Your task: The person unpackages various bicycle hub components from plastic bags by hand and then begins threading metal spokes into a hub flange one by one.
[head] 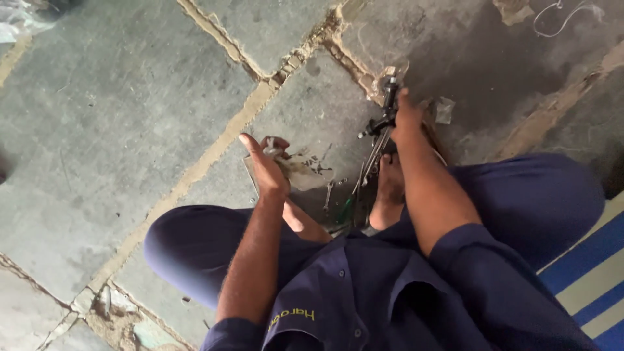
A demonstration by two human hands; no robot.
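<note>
The person sits cross-legged on a stone floor of large grey slabs with sandy joints, seen from the head camera looking straight down. Both forearms are bare; the sleeves and trousers are dark blue.

The left hand is extended forward over the floor, fingers fairly straight and close together, thumb side up. It presses against a crumpled pale rag, which lies on a flat pale sheet on the floor. A small metal part shows just above the fingers; whether the hand grips it cannot be told.

The right hand is closed around the upper section of a black metal assembly, which stands roughly upright near a floor joint. Thin metal rods run down from the assembly toward the person's bare foot, which rests just beside them.

Between the two hands, on the floor, lies a small spanner. A screwdriver with a green handle lies close to the foot, partly hidden.

A scrap of clear plastic lies just right of the right hand. A loop of thin white wire lies well apart at the upper right. A blue-and-white striped mat borders the right knee.
</note>
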